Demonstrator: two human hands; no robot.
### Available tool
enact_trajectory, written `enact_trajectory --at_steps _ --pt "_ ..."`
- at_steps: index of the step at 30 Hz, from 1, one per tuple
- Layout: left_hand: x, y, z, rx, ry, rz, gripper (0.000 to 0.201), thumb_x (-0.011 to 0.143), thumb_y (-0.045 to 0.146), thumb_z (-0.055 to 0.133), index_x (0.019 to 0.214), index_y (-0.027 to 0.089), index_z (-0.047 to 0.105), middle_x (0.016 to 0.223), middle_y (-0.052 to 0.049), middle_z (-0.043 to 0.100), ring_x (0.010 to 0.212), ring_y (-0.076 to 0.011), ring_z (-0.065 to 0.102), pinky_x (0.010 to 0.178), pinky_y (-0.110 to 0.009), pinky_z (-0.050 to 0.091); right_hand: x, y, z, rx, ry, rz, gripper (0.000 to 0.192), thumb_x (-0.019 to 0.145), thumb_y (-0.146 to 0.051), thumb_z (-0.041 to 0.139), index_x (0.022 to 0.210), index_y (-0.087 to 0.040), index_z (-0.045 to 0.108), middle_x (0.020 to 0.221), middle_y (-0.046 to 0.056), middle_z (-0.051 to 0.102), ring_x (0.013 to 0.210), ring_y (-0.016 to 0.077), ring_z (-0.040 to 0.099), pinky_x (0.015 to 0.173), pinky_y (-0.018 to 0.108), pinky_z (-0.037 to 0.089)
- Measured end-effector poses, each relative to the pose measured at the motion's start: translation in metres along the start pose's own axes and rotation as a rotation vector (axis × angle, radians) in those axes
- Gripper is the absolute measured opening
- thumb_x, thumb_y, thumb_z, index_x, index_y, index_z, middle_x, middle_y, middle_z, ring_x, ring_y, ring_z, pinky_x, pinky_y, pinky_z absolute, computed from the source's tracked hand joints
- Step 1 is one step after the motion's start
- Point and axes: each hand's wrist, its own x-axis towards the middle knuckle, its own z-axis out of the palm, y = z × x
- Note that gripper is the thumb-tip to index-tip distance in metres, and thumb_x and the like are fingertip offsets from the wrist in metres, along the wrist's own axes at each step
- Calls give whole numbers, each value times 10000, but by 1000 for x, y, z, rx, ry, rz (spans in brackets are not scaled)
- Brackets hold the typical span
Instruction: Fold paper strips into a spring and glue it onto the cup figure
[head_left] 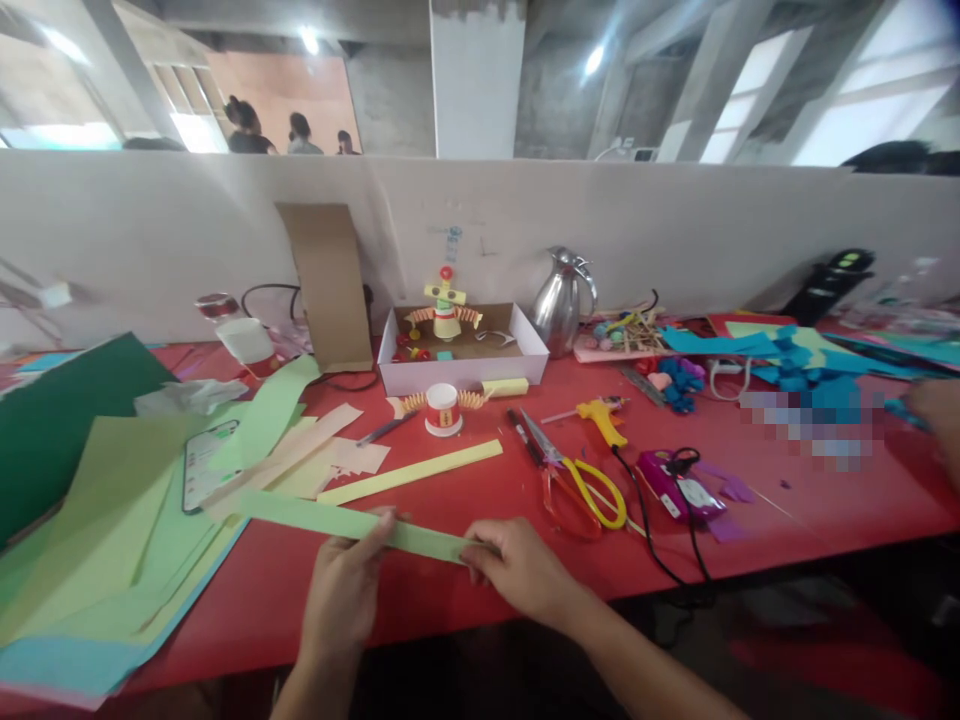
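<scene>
Red table (825, 500), white partition (675, 220) behind; concrete room.
My left hand (341, 590) and right hand (517, 568) pinch a green paper strip (337, 520) at the table's near edge; scissors (570, 480) lie nearby, apparently closed.

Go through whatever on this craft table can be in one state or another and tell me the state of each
Green paper strip: flat on the red table, pinched by left hand and right hand.
Scissors: shut, lying flat.
White box: open, paper figure upright inside.
Steel jug: upright, lid down.
Glue gun: on its side, unheld.
Phone: partly under paper.
</scene>
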Motion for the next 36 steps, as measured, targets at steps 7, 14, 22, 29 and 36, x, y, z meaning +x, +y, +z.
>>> enact_trajectory --at_steps 7,14,22,29,36 --pt "17 47 -40 -107 158 76 212 605 188 837 782 116 746 740 -39 728 682 -137 665 624 -193 562 -14 4 -38 11 -84 84 235 890 -301 558 698 -191 637 644 7 684 638 155 628 623 238 421" --pt "30 43 -55 -191 237 109 87 820 201 658 865 159 718 912 -51 742 830 -152 695 733 -227 592 12 21 -43 244 131 66 293 872 -449 574 739 -190 611 634 12 642 593 146 574 604 259 430" --pt "1 -4 8 -185 -116 11 268 691 270 816 931 205 718 1035 -90 743 1011 -270 684 838 -385 585 29 15 -14 345 126 -14 304 866 -477 585 764 -192 614 632 12 632 601 150 582 608 267 454" --pt "16 -5 -17 -118 -30 93 301 695 344 816 917 179 698 915 -67 763 952 -240 702 821 -341 573 5 36 -23 24 257 45 201 911 -347 531 791 -210 616 667 12 670 617 170 620 631 285 454" --pt "18 -5 -25 -156 -60 139 280 647 246 851 820 177 642 874 -38 746 1002 -265 699 849 -353 562 67 35 -48 -720 271 -136 384 853 -22 432 1092 -183 686 1140 95 694 1079 248 551 944 373 393"
